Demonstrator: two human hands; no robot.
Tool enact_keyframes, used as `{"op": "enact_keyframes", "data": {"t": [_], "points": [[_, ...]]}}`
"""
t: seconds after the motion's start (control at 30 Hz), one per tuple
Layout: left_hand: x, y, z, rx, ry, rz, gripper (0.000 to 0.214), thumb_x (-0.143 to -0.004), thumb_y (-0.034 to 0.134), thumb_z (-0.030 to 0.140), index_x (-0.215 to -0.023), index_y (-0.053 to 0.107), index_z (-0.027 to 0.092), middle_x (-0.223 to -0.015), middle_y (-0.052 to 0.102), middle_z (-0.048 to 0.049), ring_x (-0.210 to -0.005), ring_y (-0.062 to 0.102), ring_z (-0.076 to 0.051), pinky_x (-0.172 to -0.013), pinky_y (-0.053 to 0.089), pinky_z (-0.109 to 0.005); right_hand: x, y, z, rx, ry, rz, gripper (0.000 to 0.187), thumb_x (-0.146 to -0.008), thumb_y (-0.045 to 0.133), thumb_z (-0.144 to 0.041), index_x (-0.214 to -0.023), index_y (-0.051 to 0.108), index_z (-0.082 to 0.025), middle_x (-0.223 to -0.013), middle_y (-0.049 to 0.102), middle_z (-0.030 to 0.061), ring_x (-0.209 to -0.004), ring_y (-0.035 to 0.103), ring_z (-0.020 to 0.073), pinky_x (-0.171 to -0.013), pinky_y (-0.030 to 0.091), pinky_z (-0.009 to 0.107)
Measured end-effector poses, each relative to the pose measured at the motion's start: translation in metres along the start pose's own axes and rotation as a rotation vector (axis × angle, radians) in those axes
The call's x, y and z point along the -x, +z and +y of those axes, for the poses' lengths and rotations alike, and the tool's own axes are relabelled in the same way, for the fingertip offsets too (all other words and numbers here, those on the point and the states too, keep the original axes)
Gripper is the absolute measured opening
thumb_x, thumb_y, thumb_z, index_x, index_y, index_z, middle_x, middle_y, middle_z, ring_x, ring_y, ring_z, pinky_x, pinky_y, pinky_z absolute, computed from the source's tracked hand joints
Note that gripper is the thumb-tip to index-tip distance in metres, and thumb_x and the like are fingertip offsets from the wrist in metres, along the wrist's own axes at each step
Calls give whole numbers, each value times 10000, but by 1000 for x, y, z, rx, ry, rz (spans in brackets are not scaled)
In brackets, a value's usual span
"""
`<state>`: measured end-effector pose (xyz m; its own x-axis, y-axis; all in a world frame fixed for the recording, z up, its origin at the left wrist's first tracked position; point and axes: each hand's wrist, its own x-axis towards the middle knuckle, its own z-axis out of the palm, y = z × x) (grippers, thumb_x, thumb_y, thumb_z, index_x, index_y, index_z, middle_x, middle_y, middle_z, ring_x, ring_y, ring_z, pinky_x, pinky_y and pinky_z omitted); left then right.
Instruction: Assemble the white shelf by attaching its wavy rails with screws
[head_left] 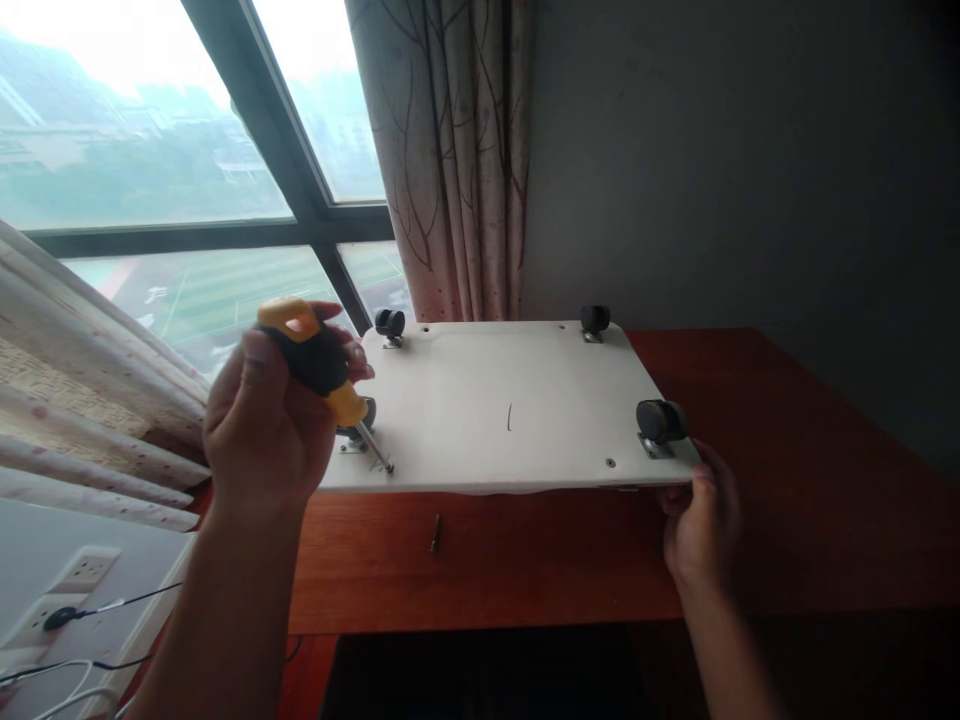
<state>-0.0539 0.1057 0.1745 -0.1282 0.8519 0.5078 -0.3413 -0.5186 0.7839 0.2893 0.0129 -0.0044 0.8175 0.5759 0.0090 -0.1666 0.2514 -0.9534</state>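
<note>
A white board (pixel 510 400) lies flat on a reddish wooden table (pixel 525 560), with black caster wheels at its corners: far left (pixel 390 324), far right (pixel 595 320), near right (pixel 660 422). My left hand (pixel 262 420) is wrapped round a yellow and black screwdriver (pixel 319 365). Its tip rests at a screw near the board's near-left corner, beside a partly hidden caster (pixel 358 428). My right hand (pixel 701 515) grips the board's near-right edge, thumb up by the near-right caster.
A loose dark screw (pixel 435 533) lies on the table just in front of the board. A window (pixel 172 150) and patterned curtain (pixel 457 150) stand behind. A wall socket with plugged cables (pixel 64 600) sits at lower left. A grey wall is at right.
</note>
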Motion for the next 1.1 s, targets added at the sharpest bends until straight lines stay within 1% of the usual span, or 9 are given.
{"op": "enact_keyframes", "data": {"t": [0.13,0.27,0.37,0.47,0.67,0.8,0.9,1.0,1.1], "points": [[2,5,-2,90,-37,-14,480,-967,535,574,-1119,671,139,-697,643,-45,-407,476,-118,-380,387,-253,0,0,0,-2,-10,-6,430,-783,699,-432,-1144,675,-199,-759,570,-34,-538,430,82,-495,371,228],[7,11,-4,33,101,-15,389,-863,699,595,-978,650,227,-660,638,4,-362,402,-84,-334,274,-195,0,0,1,-6,-7,-2,417,-778,701,-428,-1129,678,-204,-759,568,-34,-542,429,82,-495,372,228],[9,10,-4,-8,145,-19,282,-848,762,495,-959,667,253,-827,687,-5,-473,533,-110,-385,386,-210,1,0,0,6,-6,2,421,-774,700,-443,-1123,675,-209,-790,580,-24,-547,438,82,-500,378,229],[8,8,-1,-25,70,61,406,-810,776,546,-976,709,182,-955,680,-56,-674,648,-169,-525,530,-282,1,0,0,9,-6,-3,425,-772,700,-447,-1122,668,-208,-803,590,-20,-544,432,80,-504,378,232],[7,10,0,-22,49,172,527,-864,648,654,-952,677,135,-684,627,-46,-524,551,-152,-443,424,-254,2,1,-2,9,-11,0,427,-773,700,-444,-1124,673,-203,-792,587,-22,-543,431,81,-494,367,226],[12,11,0,-53,104,107,386,-803,780,559,-935,635,227,-677,628,8,-454,484,-115,-399,334,-216,3,3,-3,1,-7,0,424,-773,700,-432,-1130,677,-204,-778,584,-26,-542,428,81,-495,370,225],[13,10,1,-54,118,79,317,-778,839,442,-926,644,241,-798,656,5,-523,545,-123,-431,401,-227,4,3,-4,8,-4,8,439,-771,700,-431,-1147,674,-204,-773,582,-28,-539,424,80,-494,374,225],[11,7,2,-33,32,114,450,-729,848,535,-957,696,178,-881,660,-38,-665,617,-156,-559,523,-277,3,3,-4,13,3,15,453,-768,705,-439,-1157,670,-209,-800,595,-21,-543,435,80,-492,375,223],[7,3,1,-35,-10,132,572,-757,789,616,-1007,717,106,-799,667,-73,-698,618,-181,-621,545,-298,3,2,-2,4,3,9,449,-778,701,-430,-1172,668,-215,-811,594,-23,-548,433,81,-495,372,225]]}}
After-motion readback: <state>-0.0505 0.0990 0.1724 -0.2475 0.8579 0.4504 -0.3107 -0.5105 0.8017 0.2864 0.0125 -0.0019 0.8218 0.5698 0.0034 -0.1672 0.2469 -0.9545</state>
